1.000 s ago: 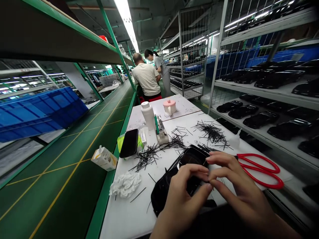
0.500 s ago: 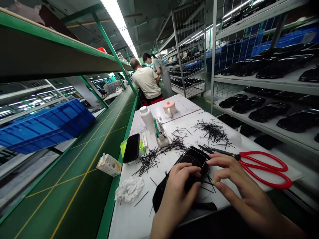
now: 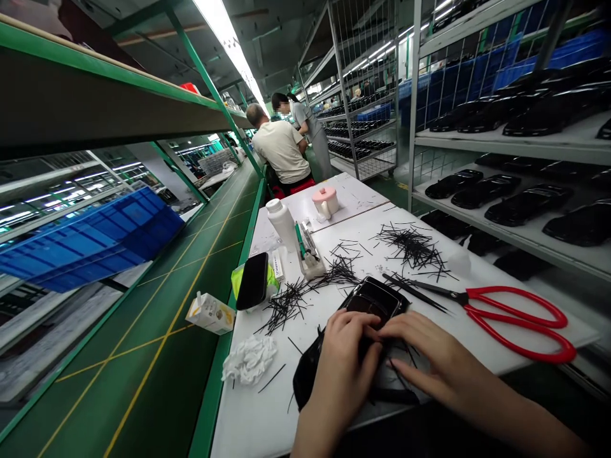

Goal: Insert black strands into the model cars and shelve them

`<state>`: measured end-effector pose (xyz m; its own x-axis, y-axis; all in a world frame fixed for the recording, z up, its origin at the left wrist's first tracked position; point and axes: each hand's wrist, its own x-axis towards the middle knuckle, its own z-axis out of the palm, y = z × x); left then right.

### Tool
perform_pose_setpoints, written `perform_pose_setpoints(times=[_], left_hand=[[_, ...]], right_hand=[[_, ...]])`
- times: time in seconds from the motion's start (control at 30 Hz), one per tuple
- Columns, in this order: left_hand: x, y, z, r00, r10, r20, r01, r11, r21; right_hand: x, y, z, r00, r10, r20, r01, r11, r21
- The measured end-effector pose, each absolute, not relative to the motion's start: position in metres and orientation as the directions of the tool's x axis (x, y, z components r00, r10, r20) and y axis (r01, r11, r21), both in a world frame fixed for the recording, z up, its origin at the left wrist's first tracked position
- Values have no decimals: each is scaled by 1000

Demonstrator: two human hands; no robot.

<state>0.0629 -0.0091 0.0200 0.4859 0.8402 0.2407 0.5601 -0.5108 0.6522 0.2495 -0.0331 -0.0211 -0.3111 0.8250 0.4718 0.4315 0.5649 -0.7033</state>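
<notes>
A glossy black toy car body [image 3: 375,298] lies tilted on the white worktop in front of me. My left hand [image 3: 346,353] grips it, fingers over the near part and thumb along its side. The fingertips of my right hand [image 3: 429,356] meet the car's right side beside my left fingers, thumb held apart below. Whether a small piece sits at those fingertips is hidden. Thin black strips [image 3: 289,306] are scattered around the car. Black tweezers [image 3: 417,292] and red-handled scissors [image 3: 518,312] lie to the right.
A crumpled tissue [image 3: 251,359], drink carton [image 3: 210,313], phone [image 3: 252,281], white bottle [image 3: 281,222] and pink-lidded mug [image 3: 325,202] stand around the worktop [image 3: 252,426]. A green conveyor [image 3: 157,337] runs along the left. Racks of black car bodies [image 3: 506,197] stand right. Two people [image 3: 284,149] are ahead.
My right hand has moved left and closer to my left hand, onto the car's side. My left hand keeps its hold on the car. The view has shifted slightly.
</notes>
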Motion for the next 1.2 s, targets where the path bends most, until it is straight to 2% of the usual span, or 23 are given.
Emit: perform_pose_setpoints(times=[0.07,0.23,0.33,0.43,0.57,0.73,0.9,1.1,1.2], left_hand=[[63,-9,19,484,840,245,560,-513,651],[62,-10,15,490,837,245,563,-519,643],[61,-10,13,501,828,251,572,-535,622],[59,-10,12,496,832,248,593,-534,602],[58,-10,12,488,848,209,599,-499,627],[57,-11,12,485,846,219,594,-503,628],[57,-12,11,473,849,235,592,-504,630],[59,-12,10,470,848,247,596,-511,620],[54,-14,17,479,851,216,553,-484,678]], right_hand=[[244,-31,-25,-289,811,508,412,585,-699],[235,-29,-26,-226,738,636,464,655,-596],[239,-31,-26,-203,746,635,432,650,-626],[246,-38,-27,-215,806,551,351,591,-727],[252,-47,-26,-239,913,330,276,390,-878],[249,-48,-27,-224,967,117,205,164,-965],[247,-44,-28,-281,958,54,148,99,-984],[246,-43,-25,-342,938,51,122,98,-988],[251,-42,-25,-400,915,52,164,128,-978]])
